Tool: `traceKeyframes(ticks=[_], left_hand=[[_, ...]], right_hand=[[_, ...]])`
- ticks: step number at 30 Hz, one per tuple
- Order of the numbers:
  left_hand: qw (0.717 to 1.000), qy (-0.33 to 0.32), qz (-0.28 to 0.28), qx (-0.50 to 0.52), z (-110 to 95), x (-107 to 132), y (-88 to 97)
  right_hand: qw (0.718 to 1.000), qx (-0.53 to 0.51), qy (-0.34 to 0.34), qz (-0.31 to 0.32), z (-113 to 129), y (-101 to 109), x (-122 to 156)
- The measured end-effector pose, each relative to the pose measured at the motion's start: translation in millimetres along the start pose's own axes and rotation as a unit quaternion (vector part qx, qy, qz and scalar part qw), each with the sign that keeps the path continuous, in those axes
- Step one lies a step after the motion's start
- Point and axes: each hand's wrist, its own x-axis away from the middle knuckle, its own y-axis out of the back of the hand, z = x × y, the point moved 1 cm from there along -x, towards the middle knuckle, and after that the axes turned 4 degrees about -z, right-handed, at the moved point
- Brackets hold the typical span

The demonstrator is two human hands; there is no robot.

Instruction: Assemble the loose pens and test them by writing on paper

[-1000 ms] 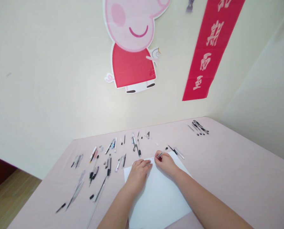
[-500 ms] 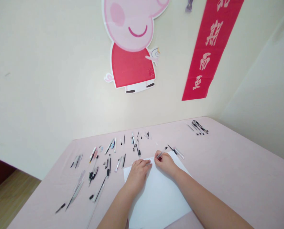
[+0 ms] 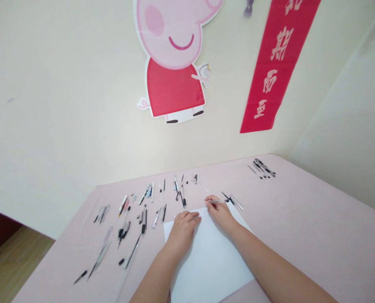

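My right hand (image 3: 218, 210) is closed around a clear pen (image 3: 219, 201) with a dark end, near the top right of a white sheet of paper (image 3: 211, 256). The pen lies nearly level, its dark end pointing right. Small faint marks (image 3: 204, 211) show on the paper between my hands. Flat on the sheet's upper left rests my left hand (image 3: 185, 229), fingers stretched out and holding nothing. Just beyond the right hand lie a dark refill and clear pen parts (image 3: 233, 199).
Pen parts, caps and refills lie in loose groups over the table's left side, among them a black-gripped pen (image 3: 143, 221) and a long refill (image 3: 132, 251). Several black pens (image 3: 263, 167) sit at the back right. A wall rises behind the pink tabletop (image 3: 316, 235).
The pen in my right hand has swung from a slant, dark end up and away, to nearly level and pointing right. My left hand has hardly moved.
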Motion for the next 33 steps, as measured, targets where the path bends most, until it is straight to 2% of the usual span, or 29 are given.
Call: traceKeyframes(ticks=[4, 7, 10, 14, 17, 20, 23, 27, 30, 33], left_hand=[[0.997, 0.013, -0.040, 0.059, -0.8, -1.4, -0.7], [0.979, 0.060, -0.079, 0.180, -3.8, -5.1, -0.2], [0.930, 0.153, -0.096, 0.320, -6.8, -7.7, 1.7], [0.847, 0.254, -0.060, 0.462, -8.4, -7.4, 3.4], [0.791, 0.284, -0.046, 0.540, -7.6, -7.6, 1.6], [0.761, 0.289, -0.054, 0.578, -5.7, -9.1, -1.4], [0.751, 0.307, -0.068, 0.581, -3.8, -9.8, -2.8], [0.749, 0.321, -0.094, 0.572, -4.5, -9.6, -0.7], [0.766, 0.322, -0.122, 0.543, -5.0, -9.3, 1.2], [0.791, 0.305, -0.145, 0.510, -2.8, -8.9, 1.1]], right_hand=[[0.995, 0.082, 0.048, 0.025, 21.8, 7.1, 3.8], [0.981, 0.180, 0.055, 0.056, 40.3, 6.6, 6.4], [0.969, 0.217, 0.072, 0.090, 52.2, 1.1, 6.2], [0.961, 0.235, 0.102, 0.104, 55.9, -5.2, 1.7], [0.958, 0.236, 0.126, 0.106, 56.6, -7.5, -0.5], [0.955, 0.230, 0.149, 0.118, 57.5, -8.6, -1.1], [0.959, 0.217, 0.147, 0.104, 52.6, -7.8, -6.3], [0.982, 0.176, 0.068, 0.026, 29.5, -2.7, -29.6], [0.984, 0.177, 0.010, -0.005, 8.3, 1.6, -51.2], [0.975, 0.220, -0.002, -0.018, -6.3, 4.2, -64.5]])
